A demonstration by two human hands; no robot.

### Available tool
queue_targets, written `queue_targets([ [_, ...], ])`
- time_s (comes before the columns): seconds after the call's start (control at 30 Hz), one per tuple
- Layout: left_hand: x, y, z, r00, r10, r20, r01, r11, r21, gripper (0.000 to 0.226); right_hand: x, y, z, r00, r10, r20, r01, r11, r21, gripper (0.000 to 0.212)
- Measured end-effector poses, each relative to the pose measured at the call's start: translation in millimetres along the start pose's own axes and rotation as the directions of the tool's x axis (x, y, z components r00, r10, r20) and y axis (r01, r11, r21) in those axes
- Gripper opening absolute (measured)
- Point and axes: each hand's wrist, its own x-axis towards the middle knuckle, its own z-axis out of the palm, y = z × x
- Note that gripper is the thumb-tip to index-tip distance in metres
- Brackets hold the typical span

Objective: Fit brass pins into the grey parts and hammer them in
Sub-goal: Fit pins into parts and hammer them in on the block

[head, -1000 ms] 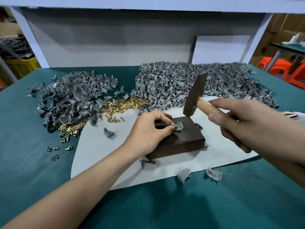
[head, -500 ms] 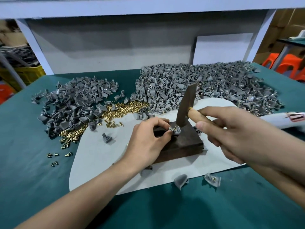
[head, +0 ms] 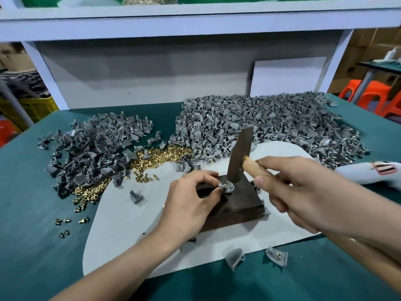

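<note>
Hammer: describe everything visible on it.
The hammer has a long, narrow dark metal head, dull-looking, on a pale wooden handle. The head stands nearly upright, its top tilted slightly right. Its lower face is down at the brass pin in the grey part on the block; whether they touch cannot be told. The right hand grips the handle just behind the head and hides most of it.

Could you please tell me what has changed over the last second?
The right hand swung the hammer down, its head now close over the grey part on the dark block. Nothing was picked up or released: the left hand still pinches that part, and the piles lie as before.
</note>
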Motion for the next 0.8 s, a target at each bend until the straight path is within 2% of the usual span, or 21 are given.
queue_targets([
  [0.1,0.3,1.6,0.2,1.0,0.001,-0.002,-0.001,1.0,-0.016,0.019,0.0,-3.9,-6.8,1.0,-0.018,-0.022,0.017,0.999,-0.046,0.018],
  [0.2,-1.2,1.0,0.3,1.0,-0.008,0.005,0.009,0.999,-0.037,0.012,1.3,-5.8,-1.9,0.999,-0.028,0.014,0.029,0.994,-0.101,0.018],
  [0.3,-0.9,0.2,0.9,1.0,-0.009,0.011,0.01,0.997,-0.083,0.013,0.3,-9.1,1.5,0.999,-0.011,0.048,0.018,0.991,-0.134,0.02],
  [0.43,-0.6,0.2,-0.3,1.0,-0.018,0.004,0.018,0.998,-0.052,0.014,2.9,-12.2,-8.2,0.991,-0.083,-0.101,0.066,0.985,-0.159,0.022],
  [0.53,-0.9,1.2,-3.4,1.0,0.009,0.011,-0.009,1.0,-0.012,0.018,1.2,-3.9,9.0,0.999,-0.023,-0.037,0.01,0.951,-0.309,0.02],
  [0.6,-1.2,4.0,-5.1,1.0,0.002,0.017,-0.002,1.0,0.013,0.019,-0.6,-5.2,4.9,0.998,-0.011,-0.06,-0.007,0.955,-0.296,0.023],
  [0.7,-0.4,7.3,-5.2,0.999,-0.031,0.017,0.03,0.999,0.018,0.019,-1.4,-15.0,-7.9,0.972,-0.131,-0.195,0.069,0.952,-0.297,0.025],
  [0.73,-0.1,6.2,-4.5,0.999,-0.034,0.016,0.033,0.999,0.021,0.019,-1.4,-18.1,-4.4,0.974,-0.135,-0.183,0.068,0.941,-0.332,0.024],
  [0.8,-1.6,3.3,-4.0,1.0,-0.019,0.018,0.018,1.0,0.009,0.02,-2.0,-13.9,12.9,0.994,-0.095,-0.059,0.062,0.909,-0.412,0.021],
])
